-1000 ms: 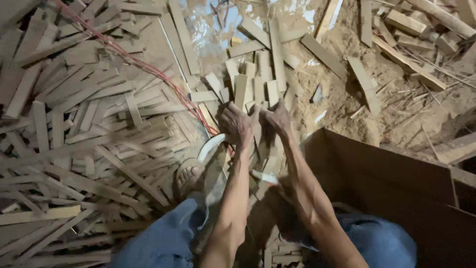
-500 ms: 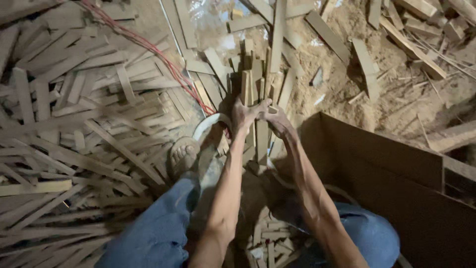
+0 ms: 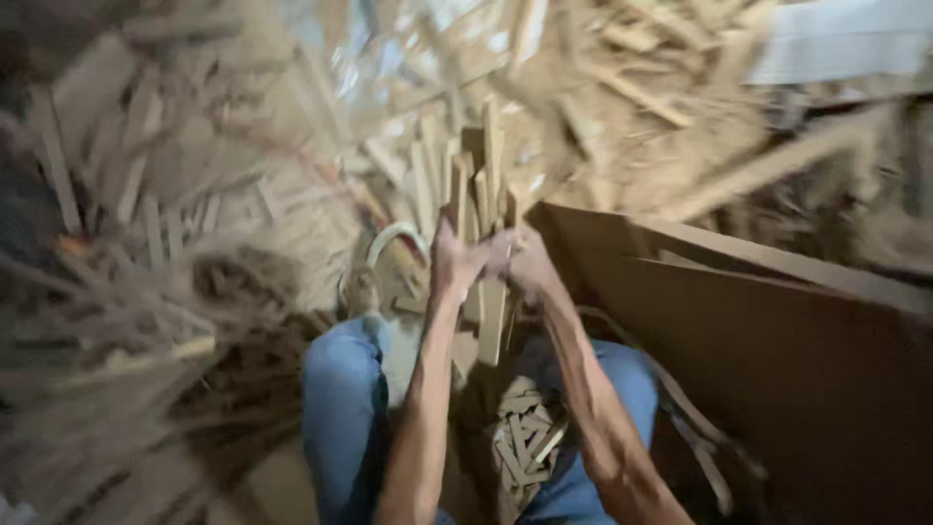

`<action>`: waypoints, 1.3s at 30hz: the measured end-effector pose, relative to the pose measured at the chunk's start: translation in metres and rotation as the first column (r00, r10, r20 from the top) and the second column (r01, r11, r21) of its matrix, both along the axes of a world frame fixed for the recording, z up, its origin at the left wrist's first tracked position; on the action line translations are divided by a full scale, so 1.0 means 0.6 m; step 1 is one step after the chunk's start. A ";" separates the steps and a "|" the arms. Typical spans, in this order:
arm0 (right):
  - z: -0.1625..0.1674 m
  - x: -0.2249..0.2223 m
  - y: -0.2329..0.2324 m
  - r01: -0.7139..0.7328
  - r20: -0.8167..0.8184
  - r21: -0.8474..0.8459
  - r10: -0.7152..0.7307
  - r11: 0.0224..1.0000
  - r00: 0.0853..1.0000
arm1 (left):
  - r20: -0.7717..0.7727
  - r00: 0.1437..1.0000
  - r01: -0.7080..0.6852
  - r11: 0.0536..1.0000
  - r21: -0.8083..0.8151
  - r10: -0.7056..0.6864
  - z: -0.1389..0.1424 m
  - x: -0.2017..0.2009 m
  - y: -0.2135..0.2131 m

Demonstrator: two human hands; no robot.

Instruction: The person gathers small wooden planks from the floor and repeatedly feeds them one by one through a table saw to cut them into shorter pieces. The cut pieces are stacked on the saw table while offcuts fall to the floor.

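Head view, blurred: two hands, left and right, clasp one bundle of flat, pale wooden slats upright between both knees, beside one brown cardboard box.

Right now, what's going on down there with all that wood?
A person crouched on the floor grips a bundle of short wooden slats upright between the left hand and right hand. A brown cardboard box stands open beside it, at right. Loose slats and sawdust lie all around; the picture is blurred.
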State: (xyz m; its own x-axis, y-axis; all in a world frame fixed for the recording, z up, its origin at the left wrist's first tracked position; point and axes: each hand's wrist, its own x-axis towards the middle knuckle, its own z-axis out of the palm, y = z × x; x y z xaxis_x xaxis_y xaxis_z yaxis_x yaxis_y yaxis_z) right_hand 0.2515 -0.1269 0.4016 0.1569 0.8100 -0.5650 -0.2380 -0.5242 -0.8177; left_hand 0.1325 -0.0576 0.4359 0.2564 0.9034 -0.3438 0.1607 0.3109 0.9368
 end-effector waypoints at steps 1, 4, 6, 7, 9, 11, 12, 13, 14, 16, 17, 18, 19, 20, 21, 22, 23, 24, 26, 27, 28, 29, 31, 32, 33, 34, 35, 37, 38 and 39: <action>0.077 0.011 -0.028 0.063 0.059 -0.007 -0.063 0.998 0.996 | -0.023 0.998 0.053 0.998 -0.014 -0.053 0.085 0.010 -0.015; 0.349 0.058 -0.127 0.307 0.036 0.154 -0.316 0.939 0.948 | 0.205 0.943 0.276 0.960 -0.047 -0.261 0.355 0.071 -0.077; 0.543 0.101 -0.198 0.421 0.076 0.279 -0.457 0.863 0.886 | 0.330 0.864 0.409 0.912 -0.018 -0.381 0.525 0.140 -0.116; 0.638 0.123 -0.238 0.447 0.164 0.313 -0.512 0.838 0.843 | 0.339 0.837 0.454 0.891 0.011 -0.430 0.606 0.179 -0.147; 0.797 0.173 -0.314 0.517 0.281 0.392 -0.634 0.761 0.721 | 0.449 0.707 0.533 0.829 0.169 -0.546 0.745 0.251 -0.210; 0.910 0.234 -0.398 0.597 0.325 0.468 -0.755 0.652 0.569 | 0.467 0.543 0.569 0.715 0.407 -0.698 0.840 0.340 -0.276; 0.950 0.272 -0.437 0.619 0.356 0.466 -0.775 0.632 0.522 | 0.390 0.503 0.571 0.636 0.519 -0.771 0.872 0.392 -0.306; 0.965 0.322 -0.476 0.638 0.381 0.471 -0.793 0.609 0.476 | 0.312 0.499 0.553 0.574 0.604 -0.808 0.883 0.452 -0.342; 0.971 0.365 -0.504 0.658 0.404 0.467 -0.804 0.591 0.435 | 0.231 0.503 0.533 0.509 0.676 -0.833 0.887 0.506 -0.367; 0.941 0.436 -0.545 0.663 0.076 0.602 -0.858 0.445 0.507 | 0.217 0.428 0.525 0.437 0.730 -0.877 0.860 0.602 -0.393; 0.924 0.465 -0.566 0.673 -0.088 0.644 -0.839 0.363 0.537 | 0.284 0.345 0.549 0.438 0.712 -0.895 0.842 0.639 -0.406; 0.889 0.507 -0.569 0.548 0.220 0.676 -0.845 0.493 0.488 | 0.355 0.271 0.578 0.446 0.684 -0.895 0.803 0.684 -0.403; 0.864 0.524 -0.575 0.427 0.509 0.647 -0.774 0.632 0.376 | 0.333 0.235 0.578 0.406 0.708 -0.913 0.777 0.698 -0.404; 0.835 0.542 -0.580 0.320 0.743 0.558 -0.632 0.766 0.218 | 0.311 0.201 0.574 0.369 0.731 -0.929 0.746 0.708 -0.396; 0.807 0.549 -0.573 0.326 0.606 0.641 -0.718 0.695 0.342 | 0.289 0.166 0.562 0.332 0.758 -0.943 0.715 0.712 -0.387; 0.781 0.558 -0.568 0.344 0.441 0.715 -0.775 0.608 0.453 | 0.272 0.184 0.567 0.328 0.755 -0.944 0.688 0.720 -0.388; 0.759 0.564 -0.566 0.379 0.256 0.771 -0.794 0.512 0.551 | 0.252 0.205 0.575 0.325 0.751 -0.946 0.664 0.724 -0.386; 0.742 0.565 -0.566 0.312 0.387 0.766 -0.791 0.562 0.474 | 0.232 0.232 0.589 0.327 0.739 -0.944 0.643 0.720 -0.387; 0.713 0.565 -0.570 0.287 0.450 0.749 -0.777 0.597 0.441 | 0.214 0.256 0.689 0.333 0.643 -0.943 0.609 0.715 -0.400; 0.703 0.564 -0.575 0.286 0.452 0.748 -0.775 0.599 0.442 | 0.211 0.261 0.727 0.335 0.599 -0.942 0.598 0.718 -0.407; 0.695 0.562 -0.579 0.294 0.438 0.748 -0.775 0.596 0.456 | 0.130 0.324 0.707 0.331 0.625 -0.937 0.590 0.717 -0.414; 0.688 0.558 -0.584 0.301 0.423 0.748 -0.774 0.591 0.470 | 0.047 0.387 0.686 0.322 0.652 -0.921 0.585 0.717 -0.417; 0.680 0.548 -0.588 0.318 0.394 0.746 -0.774 0.585 0.496 | -0.025 0.448 0.658 0.311 0.686 -0.894 0.583 0.713 -0.417; 0.679 0.540 -0.586 0.335 0.367 0.749 -0.779 0.572 0.509 | -0.013 0.449 0.640 0.311 0.703 -0.893 0.586 0.710 -0.414; 0.681 0.535 -0.583 0.339 0.355 0.750 -0.778 0.568 0.518 | -0.001 0.450 0.617 0.310 0.723 -0.893 0.592 0.709 -0.412; 0.686 0.528 -0.576 0.356 0.329 0.749 -0.781 0.558 0.531 | 0.011 0.455 0.606 0.318 0.729 -0.891 0.601 0.707 -0.408; 0.693 0.525 -0.567 0.373 0.303 0.749 -0.784 0.548 0.543 | 0.018 0.460 0.603 0.328 0.727 -0.888 0.612 0.700 -0.406; 0.718 0.525 -0.546 0.415 0.244 0.741 -0.788 0.527 0.565 | 0.128 0.454 0.627 0.418 0.657 -0.882 0.637 0.688 -0.406; 0.735 0.530 -0.534 0.433 0.218 0.736 -0.788 0.520 0.576 | 0.235 0.447 0.645 0.493 0.584 -0.863 0.652 0.689 -0.411; 0.753 0.538 -0.522 0.454 0.181 0.733 -0.789 0.506 0.587 | 0.342 0.442 0.661 0.559 0.501 -0.829 0.666 0.690 -0.413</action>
